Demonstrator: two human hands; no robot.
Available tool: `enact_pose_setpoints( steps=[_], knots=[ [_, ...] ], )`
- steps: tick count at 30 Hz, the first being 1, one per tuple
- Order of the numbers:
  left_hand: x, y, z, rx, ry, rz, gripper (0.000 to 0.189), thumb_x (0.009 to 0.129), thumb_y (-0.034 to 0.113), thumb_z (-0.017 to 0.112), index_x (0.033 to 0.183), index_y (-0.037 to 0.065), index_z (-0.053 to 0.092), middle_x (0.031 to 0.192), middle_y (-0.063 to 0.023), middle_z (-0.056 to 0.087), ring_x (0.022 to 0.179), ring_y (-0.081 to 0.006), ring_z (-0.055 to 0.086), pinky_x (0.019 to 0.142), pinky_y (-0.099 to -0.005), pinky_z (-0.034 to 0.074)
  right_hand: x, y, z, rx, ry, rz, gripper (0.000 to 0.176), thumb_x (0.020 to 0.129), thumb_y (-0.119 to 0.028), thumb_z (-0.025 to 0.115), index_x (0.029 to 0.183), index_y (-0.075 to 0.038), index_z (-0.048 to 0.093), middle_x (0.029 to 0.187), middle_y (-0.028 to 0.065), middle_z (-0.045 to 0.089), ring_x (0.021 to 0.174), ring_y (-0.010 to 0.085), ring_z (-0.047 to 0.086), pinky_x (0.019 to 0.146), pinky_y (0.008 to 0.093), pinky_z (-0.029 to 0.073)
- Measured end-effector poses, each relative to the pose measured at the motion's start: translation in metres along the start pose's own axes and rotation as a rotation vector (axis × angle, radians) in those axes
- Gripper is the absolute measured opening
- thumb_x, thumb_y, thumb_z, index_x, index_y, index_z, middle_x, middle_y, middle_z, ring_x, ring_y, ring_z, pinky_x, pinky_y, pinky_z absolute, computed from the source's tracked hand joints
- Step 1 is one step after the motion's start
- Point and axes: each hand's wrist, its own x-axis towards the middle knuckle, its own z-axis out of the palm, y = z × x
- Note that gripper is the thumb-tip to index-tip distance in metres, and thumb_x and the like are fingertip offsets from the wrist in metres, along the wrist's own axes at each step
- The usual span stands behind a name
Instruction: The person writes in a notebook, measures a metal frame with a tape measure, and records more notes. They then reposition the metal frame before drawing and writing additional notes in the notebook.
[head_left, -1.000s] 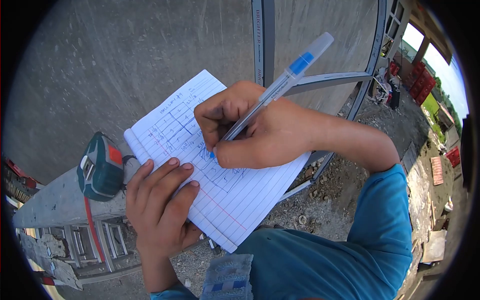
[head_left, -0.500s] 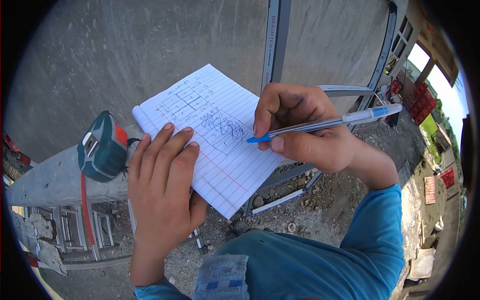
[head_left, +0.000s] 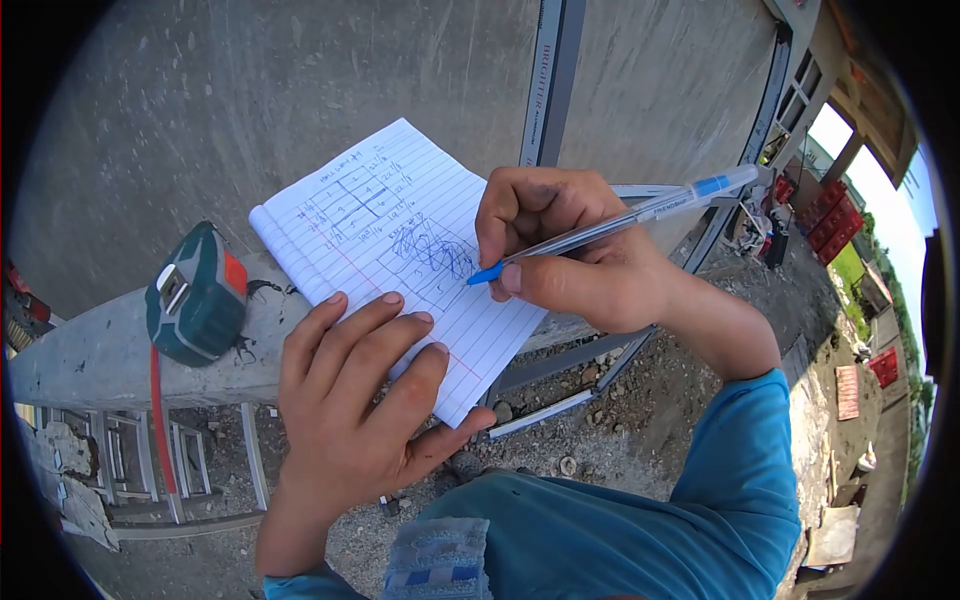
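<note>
A lined notepad (head_left: 470, 355) lies tilted on the grey concrete ledge, with a numbered grid, figures and a patch of blue scribble on it. My right hand (head_left: 585, 260) pinches a clear ballpoint pen (head_left: 640, 212) with a blue tip; the tip is at the paper, just right of the scribble. My left hand (head_left: 360, 390) rests on the pad's lower left part, fingers spread and stretched out, thumb by the bottom corner. Left of the pad sits a dark green tape measure (head_left: 200, 300) with an orange patch, its red strip hanging down over the ledge.
The concrete ledge (head_left: 90, 350) runs along a grey wall (head_left: 300, 80). A metal frame bar (head_left: 548, 85) stands against the wall. Below are an aluminium ladder (head_left: 180, 455) and gravelly ground (head_left: 620, 430). Red crates (head_left: 832, 222) are stacked at the far right.
My left hand has slid right across the pad's lower part, its thumb now stretched out by the corner. The pad, right hand and pen appear slightly further left.
</note>
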Motion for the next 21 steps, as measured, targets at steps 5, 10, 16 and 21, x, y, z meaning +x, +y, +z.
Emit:
enact_pose_setpoints(
  steps=[5, 10, 16, 21],
  knots=[
    [-0.0025, 0.0002, 0.0003, -0.004, 0.006, -0.012, 0.051, 0.071, 0.057, 0.073, 0.090, 0.012, 0.059, 0.101, -0.0062, 0.062, 0.104, -0.0261, 0.060, 0.098, -0.0486, 0.038, -0.0008, 0.0055, -0.0021, -0.042, -0.019, 0.001, 0.012, 0.075, -0.004, 0.060, 0.084, 0.001, 0.055, 0.079, 0.0057, 0.059, 0.075, 0.0088, 0.056, 0.067, 0.0238, 0.043],
    [-0.0033, 0.0004, 0.0024, 0.000, 0.019, -0.014, 0.051, 0.071, 0.057, 0.073, 0.090, 0.012, 0.059, 0.100, -0.0060, 0.062, 0.103, -0.0259, 0.061, 0.098, -0.0487, 0.039, -0.0003, 0.0061, -0.0018, -0.164, -0.046, -0.027, 0.010, 0.072, -0.005, 0.061, 0.076, 0.001, 0.055, 0.073, 0.0053, 0.058, 0.071, 0.0096, 0.053, 0.064, 0.0258, 0.041],
    [-0.0045, 0.0002, 0.0034, -0.005, 0.030, -0.018, 0.050, 0.070, 0.056, 0.074, 0.090, 0.012, 0.059, 0.099, -0.0060, 0.062, 0.102, -0.0260, 0.061, 0.097, -0.0487, 0.039, 0.0026, 0.0056, 0.0002, -0.198, -0.046, -0.006, 0.009, 0.071, -0.005, 0.061, 0.074, 0.001, 0.055, 0.072, 0.0059, 0.059, 0.069, 0.0096, 0.052, 0.062, 0.0261, 0.041],
    [-0.0037, 0.0010, 0.0045, -0.015, 0.049, -0.024, 0.049, 0.070, 0.055, 0.075, 0.089, 0.012, 0.060, 0.099, -0.0062, 0.062, 0.101, -0.0262, 0.062, 0.097, -0.0493, 0.039, 0.0024, 0.0038, 0.0033, -0.240, -0.025, 0.008, 0.009, 0.070, -0.005, 0.061, 0.072, 0.001, 0.054, 0.071, 0.0063, 0.060, 0.067, 0.0103, 0.055, 0.060, 0.0256, 0.041]
  ],
)
